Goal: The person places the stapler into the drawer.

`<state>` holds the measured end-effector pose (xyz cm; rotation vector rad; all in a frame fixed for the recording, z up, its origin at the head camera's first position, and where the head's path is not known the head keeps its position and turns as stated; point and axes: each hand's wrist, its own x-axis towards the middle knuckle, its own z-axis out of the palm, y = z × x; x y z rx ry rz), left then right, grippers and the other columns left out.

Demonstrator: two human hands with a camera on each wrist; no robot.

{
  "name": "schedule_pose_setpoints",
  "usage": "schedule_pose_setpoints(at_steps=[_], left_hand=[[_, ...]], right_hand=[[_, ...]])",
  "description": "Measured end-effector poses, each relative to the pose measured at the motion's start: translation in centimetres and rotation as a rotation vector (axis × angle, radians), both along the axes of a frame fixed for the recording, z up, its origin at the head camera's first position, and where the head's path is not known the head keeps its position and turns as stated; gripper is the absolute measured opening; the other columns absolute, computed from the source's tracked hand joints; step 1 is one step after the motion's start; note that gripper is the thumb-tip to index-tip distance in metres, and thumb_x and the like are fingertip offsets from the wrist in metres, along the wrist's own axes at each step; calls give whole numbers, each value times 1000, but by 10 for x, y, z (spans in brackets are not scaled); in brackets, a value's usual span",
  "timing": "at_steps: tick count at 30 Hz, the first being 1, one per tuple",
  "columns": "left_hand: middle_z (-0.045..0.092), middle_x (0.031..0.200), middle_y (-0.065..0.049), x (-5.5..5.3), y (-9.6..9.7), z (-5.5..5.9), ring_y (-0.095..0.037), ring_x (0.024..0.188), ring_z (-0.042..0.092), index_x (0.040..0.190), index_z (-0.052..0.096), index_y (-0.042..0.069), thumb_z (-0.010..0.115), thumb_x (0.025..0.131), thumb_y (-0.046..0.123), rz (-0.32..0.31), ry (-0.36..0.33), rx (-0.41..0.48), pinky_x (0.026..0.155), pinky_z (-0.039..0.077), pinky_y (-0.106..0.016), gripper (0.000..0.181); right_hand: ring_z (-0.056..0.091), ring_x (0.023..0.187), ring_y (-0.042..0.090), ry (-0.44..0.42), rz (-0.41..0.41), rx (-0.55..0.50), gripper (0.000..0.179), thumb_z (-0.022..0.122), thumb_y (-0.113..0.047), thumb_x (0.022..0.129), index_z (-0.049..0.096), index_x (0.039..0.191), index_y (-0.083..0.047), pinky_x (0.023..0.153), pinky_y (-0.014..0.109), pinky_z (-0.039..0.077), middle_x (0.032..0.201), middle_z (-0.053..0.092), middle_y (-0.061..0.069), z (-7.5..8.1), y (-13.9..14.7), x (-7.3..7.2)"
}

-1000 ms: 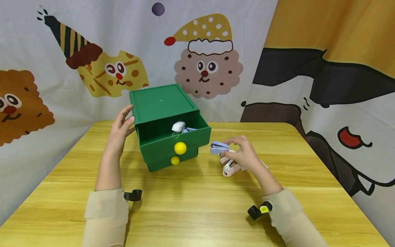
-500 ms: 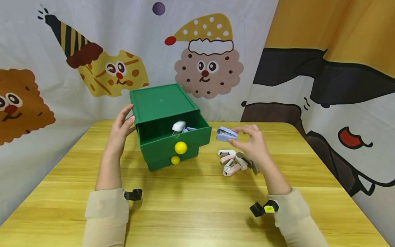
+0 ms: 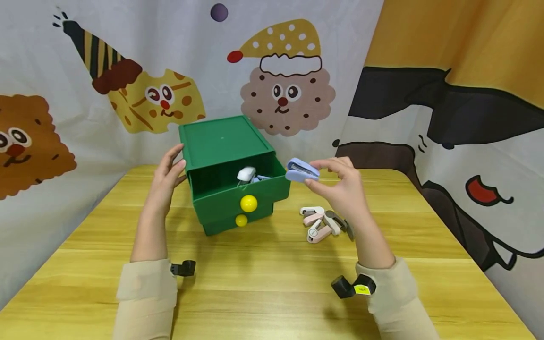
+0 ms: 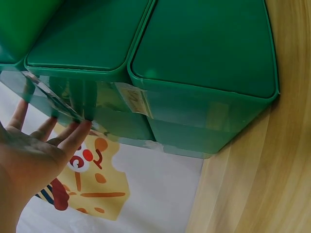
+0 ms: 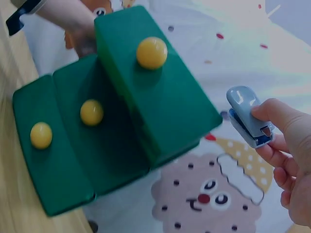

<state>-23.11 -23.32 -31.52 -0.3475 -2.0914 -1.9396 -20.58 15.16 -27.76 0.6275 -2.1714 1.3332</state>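
My right hand (image 3: 346, 186) pinches a small light-blue stapler (image 3: 302, 171) between thumb and fingers, raised above the table beside the right corner of the pulled-out top drawer (image 3: 216, 200). In the right wrist view the stapler (image 5: 245, 114) stands apart from the drawer front. My left hand (image 3: 163, 177) rests its extended fingertips against the left side of the green drawer cabinet (image 3: 221, 141); the left wrist view shows these fingers (image 4: 75, 136) touching its side wall. Inside the open drawer lie a white stapler (image 3: 246, 174) and a light-blue item (image 3: 260, 179), partly hidden by the drawer front.
Several mini staplers lie in a cluster on the wooden table (image 3: 255, 283), right of the cabinet, among them a pink one (image 3: 319, 234) and a white one (image 3: 312, 209). Yellow knobs (image 3: 241, 220) mark the drawers. A cartoon-printed curtain (image 3: 170, 42) hangs behind.
My right hand has lifted the light-blue stapler up from the cluster on the table, then moved it left toward the open drawer. The left hand and cabinet stay in place.
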Motion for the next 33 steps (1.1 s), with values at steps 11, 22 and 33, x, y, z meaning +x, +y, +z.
schedule_pose_setpoints(at_steps=[11,22,33], left_hand=[[13,158,-4,-3,-2,-1,-25,143,12,152,27,17,49,100,33,6,-7,-5,107,19,-62,59],[13,158,-3,-1,1,0,-22,143,13,152,27,18,49,100,35,14,-4,-21,107,20,-62,59],[15,158,-3,-1,1,-1,-22,142,14,152,28,19,49,99,35,26,-15,-23,107,20,-61,59]], right_hand=[[44,95,16,-13,137,56,28,83,-14,74,74,101,-9,79,37,35,98,69,-4,22,-46,1],[45,98,17,8,200,161,30,82,-21,77,73,104,-10,80,37,37,100,67,-6,30,-83,-7],[44,95,20,-30,250,224,30,81,-23,78,73,105,-12,73,33,38,97,66,-8,30,-109,-3]])
